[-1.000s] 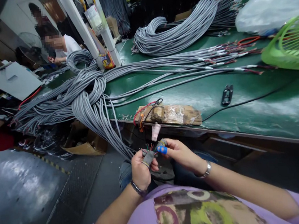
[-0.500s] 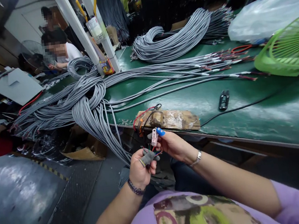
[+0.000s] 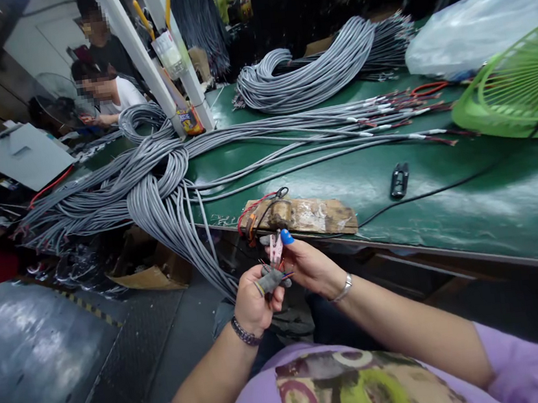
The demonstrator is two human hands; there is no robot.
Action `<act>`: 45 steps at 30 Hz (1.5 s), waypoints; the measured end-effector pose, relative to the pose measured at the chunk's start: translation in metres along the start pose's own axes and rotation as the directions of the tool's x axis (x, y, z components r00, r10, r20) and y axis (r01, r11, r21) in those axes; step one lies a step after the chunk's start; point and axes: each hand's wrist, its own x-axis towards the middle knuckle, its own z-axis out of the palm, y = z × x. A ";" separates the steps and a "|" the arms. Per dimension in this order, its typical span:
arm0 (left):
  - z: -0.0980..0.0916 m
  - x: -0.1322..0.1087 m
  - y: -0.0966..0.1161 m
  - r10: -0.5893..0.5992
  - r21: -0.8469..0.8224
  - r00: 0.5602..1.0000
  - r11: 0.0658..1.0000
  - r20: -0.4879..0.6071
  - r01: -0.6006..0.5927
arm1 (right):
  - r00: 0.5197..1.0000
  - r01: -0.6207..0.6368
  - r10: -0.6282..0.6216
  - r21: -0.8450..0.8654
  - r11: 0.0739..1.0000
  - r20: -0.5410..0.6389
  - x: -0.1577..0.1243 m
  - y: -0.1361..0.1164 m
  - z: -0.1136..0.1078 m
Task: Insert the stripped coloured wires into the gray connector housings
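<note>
My left hand (image 3: 253, 303) is closed round the end of a grey cable (image 3: 190, 240), its thumb in a grey cot. Thin coloured wires fan out of that cable end. My right hand (image 3: 309, 264), with a blue finger cot on one fingertip, pinches a small pink clip-like tool (image 3: 275, 248) that hangs at the wires just above my left hand. Both hands sit close together below the front edge of the green table (image 3: 446, 206). A taped wooden block (image 3: 307, 215) with red and black leads lies on the table edge directly behind the hands.
A thick bundle of grey cables (image 3: 158, 176) drapes off the table's left end, and another coil (image 3: 312, 72) lies at the back. Black snips (image 3: 398, 180), a green fan guard (image 3: 520, 89) and a clear plastic bag (image 3: 473, 26) lie to the right. Two people (image 3: 105, 84) are at the far left.
My right hand rose from beside my left hand to the pink tool and took hold of it. My left hand kept its grip on the cable end. The view shifted slightly.
</note>
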 end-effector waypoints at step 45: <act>0.007 -0.008 -0.003 0.028 -0.020 0.993 0.999 -0.117 -0.031 | 0.993 -0.119 0.119 0.126 0.985 0.009 -0.005 0.001 0.002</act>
